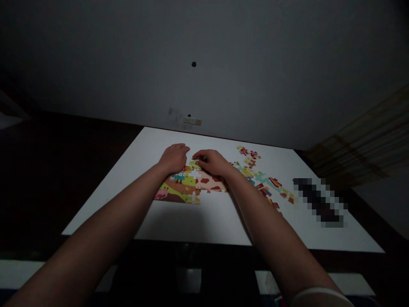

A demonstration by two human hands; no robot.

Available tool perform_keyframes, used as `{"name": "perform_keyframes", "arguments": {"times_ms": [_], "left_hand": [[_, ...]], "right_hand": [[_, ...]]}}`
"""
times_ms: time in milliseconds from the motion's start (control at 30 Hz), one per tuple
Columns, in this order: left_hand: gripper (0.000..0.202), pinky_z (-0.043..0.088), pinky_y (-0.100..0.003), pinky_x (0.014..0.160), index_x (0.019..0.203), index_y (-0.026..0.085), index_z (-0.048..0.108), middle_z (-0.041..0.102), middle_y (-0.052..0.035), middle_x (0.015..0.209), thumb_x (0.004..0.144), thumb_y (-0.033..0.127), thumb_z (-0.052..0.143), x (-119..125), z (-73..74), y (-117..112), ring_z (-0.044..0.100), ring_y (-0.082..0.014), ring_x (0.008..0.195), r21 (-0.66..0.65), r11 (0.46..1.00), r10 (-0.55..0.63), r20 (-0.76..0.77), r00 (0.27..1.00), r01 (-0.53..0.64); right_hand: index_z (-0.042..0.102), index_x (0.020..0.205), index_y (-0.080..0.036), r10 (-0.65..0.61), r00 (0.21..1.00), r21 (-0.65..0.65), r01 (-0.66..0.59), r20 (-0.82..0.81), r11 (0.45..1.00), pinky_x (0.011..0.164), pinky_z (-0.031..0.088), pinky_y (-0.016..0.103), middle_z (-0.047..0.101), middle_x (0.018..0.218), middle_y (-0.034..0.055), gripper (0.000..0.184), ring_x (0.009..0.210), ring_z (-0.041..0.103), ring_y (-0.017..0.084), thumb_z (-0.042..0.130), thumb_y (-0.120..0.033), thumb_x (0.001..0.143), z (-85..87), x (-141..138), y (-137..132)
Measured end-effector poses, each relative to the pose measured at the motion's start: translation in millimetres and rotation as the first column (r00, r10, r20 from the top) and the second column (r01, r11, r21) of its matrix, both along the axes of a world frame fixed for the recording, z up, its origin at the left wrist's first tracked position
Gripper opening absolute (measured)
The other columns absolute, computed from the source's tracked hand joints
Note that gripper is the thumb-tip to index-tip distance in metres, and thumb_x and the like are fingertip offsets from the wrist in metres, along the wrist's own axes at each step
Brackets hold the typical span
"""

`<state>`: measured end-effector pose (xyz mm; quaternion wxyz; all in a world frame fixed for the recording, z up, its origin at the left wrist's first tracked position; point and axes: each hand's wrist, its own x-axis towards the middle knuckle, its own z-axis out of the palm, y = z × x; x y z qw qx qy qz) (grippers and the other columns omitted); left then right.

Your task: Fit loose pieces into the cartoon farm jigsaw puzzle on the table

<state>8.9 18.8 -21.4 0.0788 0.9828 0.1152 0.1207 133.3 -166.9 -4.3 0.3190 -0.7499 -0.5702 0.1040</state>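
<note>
A partly joined colourful jigsaw (187, 187) lies on a white table (220, 217), showing green, brown and spotted patches. My left hand (174, 157) rests palm down on its far left part, fingers together and curled a little. My right hand (211, 161) sits at the jigsaw's far edge with its fingers bent, pinched on a small green piece (194, 162). The two hands almost touch. Loose puzzle pieces (260, 177) lie scattered to the right of my right forearm.
A blurred dark object (319, 200) lies near the table's right edge. A grey wall (204, 64) rises behind the table, with a small socket plate (192, 121) low down. The floor on both sides is dark.
</note>
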Motion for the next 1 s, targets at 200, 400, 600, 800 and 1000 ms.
{"name": "perform_keyframes", "arguments": {"times_ms": [200, 400, 600, 800, 1000], "left_hand": [[0.053, 0.040, -0.046, 0.124, 0.146, 0.023, 0.064, 0.057, -0.0101, 0.158, 0.098, 0.022, 0.042, 0.2, 0.2, 1.3, 0.052, -0.0293, 0.146, 0.001, 1.000, -0.005, -0.004, 1.000, 0.005], [0.053, 0.039, -0.043, 0.124, 0.147, 0.020, 0.063, 0.057, -0.0117, 0.157, 0.099, 0.022, 0.040, 1.1, -1.2, 2.7, 0.052, -0.0285, 0.145, 0.024, 1.000, -0.012, -0.013, 1.000, 0.012], [0.053, 0.039, -0.044, 0.124, 0.147, 0.019, 0.063, 0.056, -0.0129, 0.157, 0.099, 0.021, 0.040, 0.8, -2.4, 3.3, 0.052, -0.0293, 0.146, 0.014, 1.000, -0.023, -0.002, 1.000, 0.023], [0.053, 0.038, -0.043, 0.125, 0.147, 0.020, 0.063, 0.056, -0.0130, 0.158, 0.099, 0.020, 0.042, 0.3, 0.3, 2.3, 0.051, -0.0289, 0.147, 0.005, 1.000, -0.017, -0.007, 1.000, 0.017], [0.052, 0.039, -0.046, 0.124, 0.147, 0.022, 0.063, 0.055, -0.0124, 0.159, 0.099, 0.021, 0.043, 0.4, -0.1, 2.0, 0.051, -0.0304, 0.146, -0.012, 1.000, -0.010, -0.008, 1.000, 0.010]], "right_hand": [[0.078, 0.118, -0.023, -0.019, 1.000, -0.027, 0.019, 0.005, 0.999, 0.100, 0.051, 0.033, 0.079, 0.119, 0.0063, 0.024, 0.106, 0.072, 0.022, 0.066, -0.018, 0.097, 4.1, -0.2, -1.0], [0.075, 0.117, -0.025, -0.135, 0.988, 0.092, 0.141, -0.068, 0.986, 0.104, 0.051, 0.032, 0.078, 0.119, 0.0048, 0.036, 0.115, 0.071, 0.020, 0.047, -0.011, 0.100, 7.2, 12.9, -6.2], [0.079, 0.111, -0.022, -0.144, 0.989, 0.034, 0.143, 0.015, 0.989, 0.103, 0.052, 0.038, 0.078, 0.115, 0.0097, 0.038, 0.110, 0.070, 0.025, 0.054, -0.005, 0.087, 10.6, 15.5, -11.2], [0.079, 0.112, -0.023, 0.022, 0.996, -0.083, -0.015, 0.086, 0.996, 0.106, 0.050, 0.041, 0.075, 0.120, 0.0108, 0.033, 0.115, 0.067, 0.029, 0.084, -0.028, 0.080, 14.9, 4.6, -14.4], [0.079, 0.117, -0.022, 0.046, 0.986, -0.076, -0.034, 0.161, 0.997, 0.112, 0.046, 0.043, 0.072, 0.126, 0.0125, 0.042, 0.125, 0.062, 0.033, 0.088, -0.037, 0.079, 8.1, 1.9, -12.2]]}}
